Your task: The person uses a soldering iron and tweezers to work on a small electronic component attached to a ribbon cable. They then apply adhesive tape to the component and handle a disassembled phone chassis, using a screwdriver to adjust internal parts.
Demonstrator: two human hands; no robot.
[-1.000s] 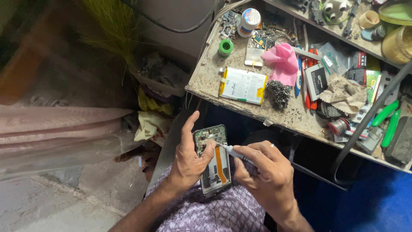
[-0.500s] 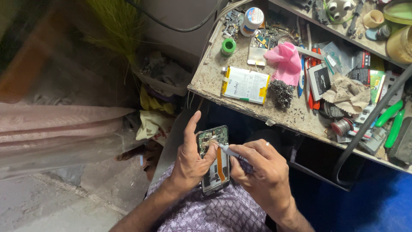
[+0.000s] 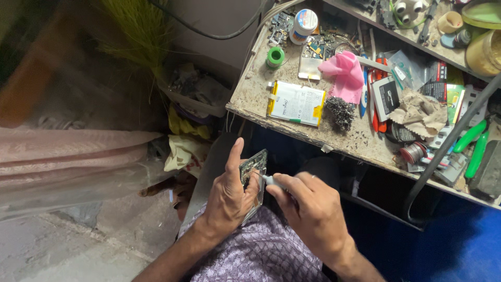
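My left hand (image 3: 227, 201) grips an opened phone body (image 3: 254, 168) with its circuit parts exposed, held tilted above my lap, thumb raised along its left edge. My right hand (image 3: 308, 216) is closed around a thin tool with a pale handle (image 3: 272, 181), whose tip touches the phone's inside near the upper middle. Most of the phone's lower part is hidden behind my left fingers. Both hands are over my purple patterned clothing (image 3: 261, 250), below the front edge of the workbench (image 3: 292, 130).
The cluttered workbench holds a white and yellow phone battery (image 3: 296, 103), a pink cloth (image 3: 344, 73), a clump of metal wool (image 3: 340, 110), a green tape roll (image 3: 275, 56), a white jar (image 3: 303, 24), green-handled tools (image 3: 472, 143) and small parts. A dark cable (image 3: 449, 146) curves at right. Pink fabric (image 3: 68, 156) lies left.
The phone has turned more edge-on in my left hand. My right hand has shifted slightly with the tool against the phone's interior. The view has drifted a little.
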